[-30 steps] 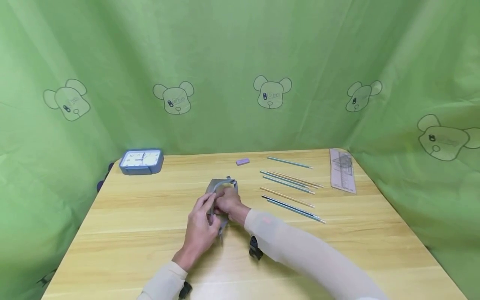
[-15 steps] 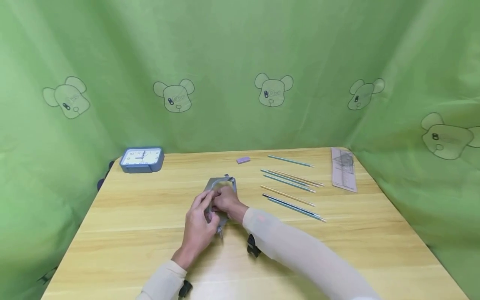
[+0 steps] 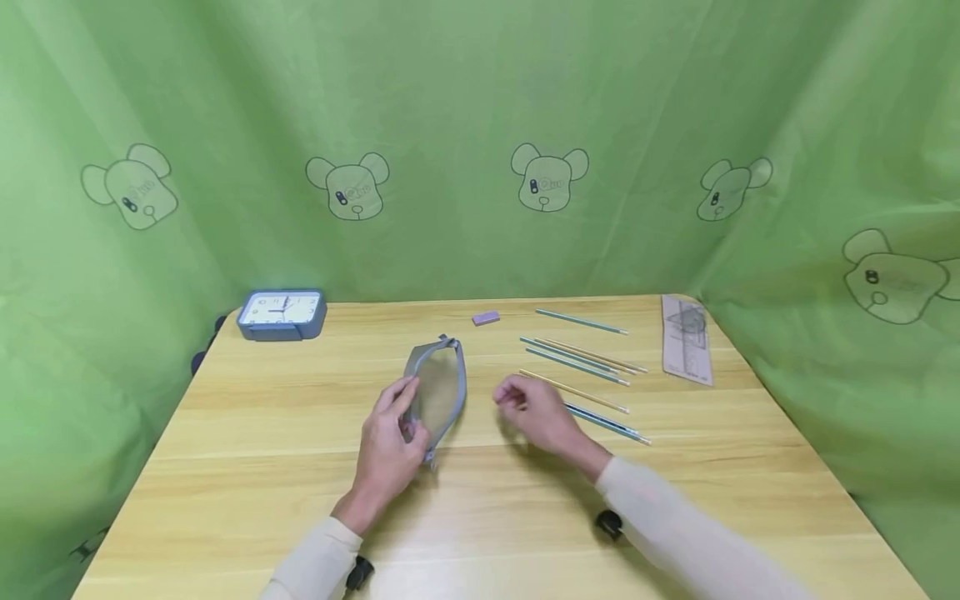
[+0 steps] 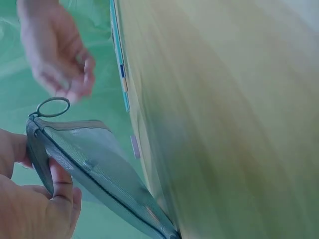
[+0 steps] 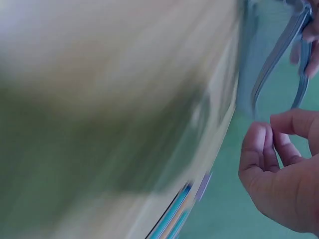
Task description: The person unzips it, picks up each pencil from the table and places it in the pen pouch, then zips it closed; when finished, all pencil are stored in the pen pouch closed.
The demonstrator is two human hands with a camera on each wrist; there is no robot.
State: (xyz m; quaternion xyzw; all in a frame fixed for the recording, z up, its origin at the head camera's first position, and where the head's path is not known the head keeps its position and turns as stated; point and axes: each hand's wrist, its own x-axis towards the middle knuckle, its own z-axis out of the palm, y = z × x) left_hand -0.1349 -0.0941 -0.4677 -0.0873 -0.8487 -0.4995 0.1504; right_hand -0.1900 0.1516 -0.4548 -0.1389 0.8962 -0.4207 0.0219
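Green curtain: backdrop, hung behind and to both sides of your work.

Wooden table: one; carried everything below. Hours are read on the head view, 12 pointing away from you.

Grey-blue pouch: one, unzipped, just toward 10 to 11 o'clock of the table's middle. Step in hand, as judged: you were steadying it agape, with nothing of your other hand inside. The next move, as judged, called for keeping that mouth spread and uncurling the free fingers before any pickup. Long axis ran roughly 12 to 6 o'clock, its far end leaning slightly toward 1; the mouth was turned up toward you.

Blue clock: one, at 10 o'clock of the pouch.

Left hand: at 7 to 8 o'clock of the pouch, your thumb and fingers pinching its near-side wall.

Right hand: at 3 o'clock, apart from the pouch and blurred; your fingers were curled, tips gathered, nothing seen between them.

Ruler set: one, flat, between 2 and 3 o'clock.

Pencils: several, at 3 o'clock, nearly parallel; your right hand overlapped some from above.

Purple eraser: one, at 1 o'clock.
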